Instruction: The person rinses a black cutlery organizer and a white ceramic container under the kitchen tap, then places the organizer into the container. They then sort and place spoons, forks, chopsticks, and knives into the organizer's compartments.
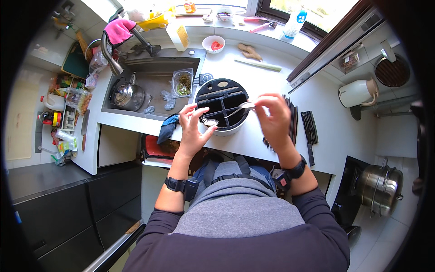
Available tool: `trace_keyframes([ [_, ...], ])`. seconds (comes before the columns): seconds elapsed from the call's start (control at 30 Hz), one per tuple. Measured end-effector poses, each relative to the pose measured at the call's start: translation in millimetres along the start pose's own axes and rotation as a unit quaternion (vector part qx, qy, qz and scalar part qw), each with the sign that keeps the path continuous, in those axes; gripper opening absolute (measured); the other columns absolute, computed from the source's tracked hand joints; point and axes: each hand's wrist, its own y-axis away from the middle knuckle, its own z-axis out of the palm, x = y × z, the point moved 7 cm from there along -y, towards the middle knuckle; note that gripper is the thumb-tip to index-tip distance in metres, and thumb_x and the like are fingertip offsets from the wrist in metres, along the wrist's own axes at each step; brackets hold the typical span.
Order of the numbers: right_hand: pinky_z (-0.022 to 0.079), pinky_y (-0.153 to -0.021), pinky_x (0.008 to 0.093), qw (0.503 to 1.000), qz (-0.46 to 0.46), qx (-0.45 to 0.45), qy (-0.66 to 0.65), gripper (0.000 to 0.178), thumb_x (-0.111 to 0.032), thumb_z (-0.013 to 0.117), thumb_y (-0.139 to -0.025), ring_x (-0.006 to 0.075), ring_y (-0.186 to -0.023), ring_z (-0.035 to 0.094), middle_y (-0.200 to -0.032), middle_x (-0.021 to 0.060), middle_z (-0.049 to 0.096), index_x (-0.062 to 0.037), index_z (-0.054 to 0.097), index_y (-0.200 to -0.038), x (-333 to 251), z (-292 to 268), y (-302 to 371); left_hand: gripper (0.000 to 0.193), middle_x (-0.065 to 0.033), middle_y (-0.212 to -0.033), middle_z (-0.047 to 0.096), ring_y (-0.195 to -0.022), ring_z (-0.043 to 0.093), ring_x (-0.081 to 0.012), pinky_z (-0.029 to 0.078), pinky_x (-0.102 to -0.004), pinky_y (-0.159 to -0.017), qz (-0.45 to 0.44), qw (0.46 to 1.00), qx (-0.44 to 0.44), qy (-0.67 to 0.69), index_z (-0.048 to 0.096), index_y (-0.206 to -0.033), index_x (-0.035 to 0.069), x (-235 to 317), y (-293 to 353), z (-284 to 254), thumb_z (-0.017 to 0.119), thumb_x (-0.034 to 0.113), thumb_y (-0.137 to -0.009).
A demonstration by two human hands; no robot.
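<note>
A round black utensil holder (pixel 223 100) with a white outer wall and several compartments stands on the counter between my hands. My right hand (pixel 273 115) pinches a metal spoon (pixel 247 104) by its bowl end, over the holder's right side. The spoon's thin handle slants down and left over the compartments. At the holder's front left, my left hand (pixel 192 130) has its thumb and fingers apart around the bowl of another spoon (pixel 210 122). Whether the thumb touches that bowl is hard to tell.
Dark chopsticks (pixel 293 119) and a black cleaver (pixel 310 131) lie right of the holder. Left is a sink (pixel 154 68) with a kettle (pixel 127 94) and a clear tub of greens (pixel 183 83). A small bowl (pixel 213 44), ginger (pixel 249 52) and a pale green stalk (pixel 257 64) lie behind.
</note>
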Motion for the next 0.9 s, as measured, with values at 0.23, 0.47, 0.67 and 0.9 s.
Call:
trace_keyframes([
  [0.23,0.052,-0.064,0.0332,0.992,-0.009,-0.121,-0.024,0.012,0.000,0.068,-0.079,0.0278,-0.078,0.063,-0.086,0.0097,0.061,-0.0058,0.064,-0.089,11.4,73.0,30.0,0.067,-0.0162,-0.132,0.038,-0.122,0.036,-0.0340,0.033,-0.0452,-0.103,-0.008,1.000,-0.021,-0.009,0.054,-0.127,0.018,3.4,2.4,3.7,0.084,0.024,-0.068],
  [0.47,0.052,-0.067,0.0305,0.983,-0.006,-0.176,0.060,0.025,-0.006,0.074,-0.076,0.0216,-0.079,0.065,-0.094,0.0093,0.065,-0.0059,0.067,-0.100,36.2,65.0,53.1,0.071,-0.0174,-0.136,0.033,-0.129,0.035,-0.0347,0.036,-0.0449,-0.106,-0.007,0.999,-0.020,0.047,0.051,-0.130,0.017,-1.6,2.9,6.2,0.086,0.025,-0.069],
  [0.67,0.051,-0.066,0.0261,0.950,0.285,-0.026,0.125,0.018,-0.008,0.068,-0.085,0.0139,-0.072,0.061,-0.087,0.0082,0.061,-0.0027,0.065,-0.102,158.1,-30.9,113.6,0.043,-0.0164,-0.140,0.038,-0.130,0.035,-0.0357,0.028,-0.0464,-0.109,0.041,0.998,-0.015,-0.050,0.069,-0.110,0.019,18.4,-4.2,7.9,0.082,0.036,-0.073],
  [0.9,0.049,-0.090,0.0417,0.814,0.378,-0.211,0.386,0.039,-0.022,0.075,-0.080,0.0339,-0.103,0.059,-0.111,0.0149,0.058,-0.0102,0.060,-0.114,270.7,-26.1,169.3,0.010,-0.0113,-0.125,0.053,-0.120,0.045,-0.0317,0.034,-0.0423,-0.102,0.055,0.996,0.004,-0.073,0.072,-0.088,0.014,22.8,-14.0,12.8,0.075,0.020,-0.081],
])
